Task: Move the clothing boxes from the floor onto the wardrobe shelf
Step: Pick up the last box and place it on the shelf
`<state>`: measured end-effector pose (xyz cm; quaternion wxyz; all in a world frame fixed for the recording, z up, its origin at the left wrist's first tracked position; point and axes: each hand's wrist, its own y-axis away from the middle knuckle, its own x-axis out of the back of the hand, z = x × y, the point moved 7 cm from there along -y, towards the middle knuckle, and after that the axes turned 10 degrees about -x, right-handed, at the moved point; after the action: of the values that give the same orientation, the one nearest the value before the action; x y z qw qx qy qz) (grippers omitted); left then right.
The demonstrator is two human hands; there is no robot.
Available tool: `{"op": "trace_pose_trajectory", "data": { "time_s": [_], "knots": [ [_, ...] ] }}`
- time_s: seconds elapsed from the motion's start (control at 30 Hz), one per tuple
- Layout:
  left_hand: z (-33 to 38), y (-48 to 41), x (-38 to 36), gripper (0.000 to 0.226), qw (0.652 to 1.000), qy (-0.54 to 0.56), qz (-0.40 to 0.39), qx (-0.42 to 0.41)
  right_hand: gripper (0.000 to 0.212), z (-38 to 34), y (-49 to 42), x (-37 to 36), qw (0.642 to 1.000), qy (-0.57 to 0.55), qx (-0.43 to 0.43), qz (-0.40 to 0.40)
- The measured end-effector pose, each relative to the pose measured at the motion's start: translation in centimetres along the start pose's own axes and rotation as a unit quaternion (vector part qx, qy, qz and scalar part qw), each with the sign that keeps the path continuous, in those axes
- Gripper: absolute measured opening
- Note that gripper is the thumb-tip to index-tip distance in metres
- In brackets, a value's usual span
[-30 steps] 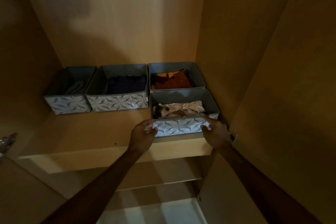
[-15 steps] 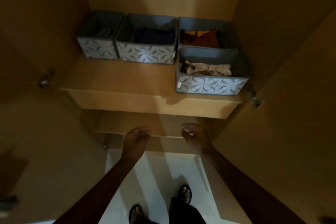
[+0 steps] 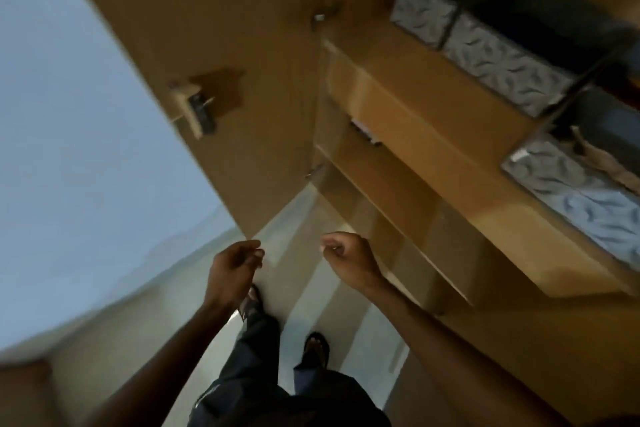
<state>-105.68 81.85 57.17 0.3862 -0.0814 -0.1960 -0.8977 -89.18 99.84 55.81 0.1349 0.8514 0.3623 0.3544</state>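
The open door (image 3: 207, 28) fills the left of the view. Below it the left grip (image 3: 235, 270) hangs with fingers loosely curled and nothing in it. It is over bare floor (image 3: 304, 291), where no box shows. Just right of it the right grip (image 3: 349, 260) is curled a little tighter and is also empty. The shelf (image 3: 408, 87) runs on a slant from upper middle down to the right edge. The boxes (image 3: 505, 69) sit in a row at its back, and the front box (image 3: 581, 198), holding pale cloth, is close to its lip. So the boxes in view lie up and to the right of both grips, well apart from them, with the right grip nearer. Any box left to fetch would have to lie down on the floor, out of view, which suggests a turn and a stoop come next. A second ago both grips held the front box at its near face. Half a second ago they had dropped below the shelf, empty. Since then the view has swung left and tilted, while the boxes have kept their places.
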Motion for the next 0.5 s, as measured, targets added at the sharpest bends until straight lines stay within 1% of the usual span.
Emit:
{"op": "trace_pose_trajectory", "data": {
  "time_s": [0.07,0.13,0.2,0.33,0.5],
  "knots": [
    [-2.3,3.1,2.8,0.018,0.999,0.01,0.049,0.02,0.031,-0.7,0.5,-3.2,0.998,0.028,0.011,-0.046],
    [-5.4,7.5,7.2,0.019,0.989,0.032,0.131,0.053,0.032,-2.7,2.0,-8.3,0.99,0.072,0.043,-0.111],
    [-7.2,10.1,8.9,0.021,0.984,0.041,0.162,0.068,0.032,-3.4,2.8,-10.8,0.984,0.094,0.065,-0.135],
    [-11.4,18.0,14.6,0.022,0.955,0.07,0.27,0.1,0.029,-6.4,7.3,-19.3,0.95,0.171,0.133,-0.224],
    [-15.7,27.1,20.0,0.022,0.918,0.091,0.366,0.124,0.027,-10.0,14.5,-28.1,0.908,0.218,0.214,-0.287]
  ]
}}
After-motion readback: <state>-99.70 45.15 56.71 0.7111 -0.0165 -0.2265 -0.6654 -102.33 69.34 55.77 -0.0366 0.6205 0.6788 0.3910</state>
